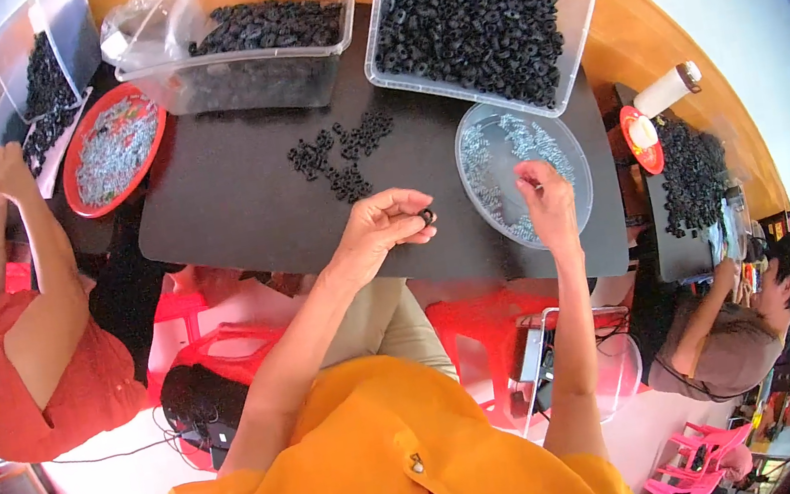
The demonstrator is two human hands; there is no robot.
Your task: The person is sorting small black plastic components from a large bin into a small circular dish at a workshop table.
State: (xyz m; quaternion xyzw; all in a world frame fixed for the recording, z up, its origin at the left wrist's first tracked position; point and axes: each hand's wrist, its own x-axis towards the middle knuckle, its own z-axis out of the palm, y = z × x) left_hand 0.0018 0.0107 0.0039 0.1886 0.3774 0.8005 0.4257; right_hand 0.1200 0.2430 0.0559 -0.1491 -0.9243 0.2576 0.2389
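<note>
Between the thumb and fingers of my left hand (380,229) is a small black ring-shaped part (427,215), held over the near edge of the dark table (235,184). My right hand (547,200) hovers over a round clear tray (466,161) of small silvery metal pieces (531,139). Its thumb and fingertips are pinched together; whatever may be between them is too small to make out. Farther off on the tabletop lies a loose cluster of similar black parts (345,153).
Behind the cluster stand two clear bins (371,73) (239,72) of black parts. A red tray (161,128) of metal pieces lies at the left. People in a red top (48,366) and a brown top (722,347) work at either side. A red stool (471,322) is below the table.
</note>
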